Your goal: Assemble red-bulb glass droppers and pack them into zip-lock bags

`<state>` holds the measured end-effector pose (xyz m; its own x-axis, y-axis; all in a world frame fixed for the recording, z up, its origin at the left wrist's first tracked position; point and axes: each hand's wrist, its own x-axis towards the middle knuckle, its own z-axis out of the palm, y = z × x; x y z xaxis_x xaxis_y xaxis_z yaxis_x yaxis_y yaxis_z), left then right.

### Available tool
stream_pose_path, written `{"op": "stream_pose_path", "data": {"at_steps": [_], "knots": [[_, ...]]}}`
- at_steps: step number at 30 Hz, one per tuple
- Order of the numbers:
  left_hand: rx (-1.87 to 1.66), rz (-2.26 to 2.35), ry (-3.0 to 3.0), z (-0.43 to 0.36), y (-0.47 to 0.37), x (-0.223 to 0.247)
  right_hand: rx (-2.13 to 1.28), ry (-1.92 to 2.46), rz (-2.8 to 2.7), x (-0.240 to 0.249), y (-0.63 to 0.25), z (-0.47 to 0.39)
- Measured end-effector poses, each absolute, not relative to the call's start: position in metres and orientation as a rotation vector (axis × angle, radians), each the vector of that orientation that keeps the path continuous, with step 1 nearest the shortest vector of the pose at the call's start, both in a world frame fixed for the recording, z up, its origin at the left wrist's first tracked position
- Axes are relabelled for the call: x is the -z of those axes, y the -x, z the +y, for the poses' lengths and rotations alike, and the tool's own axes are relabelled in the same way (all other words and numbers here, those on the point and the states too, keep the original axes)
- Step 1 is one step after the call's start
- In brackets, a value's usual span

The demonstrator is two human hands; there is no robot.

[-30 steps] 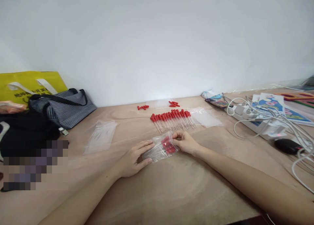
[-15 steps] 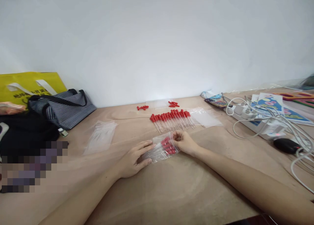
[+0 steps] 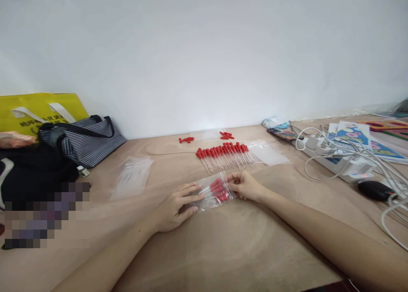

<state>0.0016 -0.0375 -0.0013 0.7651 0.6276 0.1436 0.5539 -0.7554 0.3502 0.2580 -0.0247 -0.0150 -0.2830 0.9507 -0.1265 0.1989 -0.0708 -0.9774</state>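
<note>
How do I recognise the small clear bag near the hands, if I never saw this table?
On the wooden table, look between the left hand and the right hand. There lies a clear plastic bag. Red-tipped sticks show inside; the pale bags to its left show no red.

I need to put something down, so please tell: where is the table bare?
The table is bare between left forearm and right forearm, and between right forearm and black mouse. It is crowded beyond the filled bag, with red-headed sticks, and at right, with white cables.
</note>
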Motion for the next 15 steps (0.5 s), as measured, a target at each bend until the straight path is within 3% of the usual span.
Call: {"op": "stream_pose_path", "data": {"at_steps": [5, 15], "knots": [[-0.328, 0.908, -2.651, -0.0377, -0.0031, -0.0017, -1.535, 1.233, -1.553, 0.0106, -0.2633, -0.0254], [-0.397, 0.91, -2.65, -0.0379, -0.0031, -0.0032, -1.423, 1.283, -1.389, 0.0159, -0.2616, -0.0224]]}}
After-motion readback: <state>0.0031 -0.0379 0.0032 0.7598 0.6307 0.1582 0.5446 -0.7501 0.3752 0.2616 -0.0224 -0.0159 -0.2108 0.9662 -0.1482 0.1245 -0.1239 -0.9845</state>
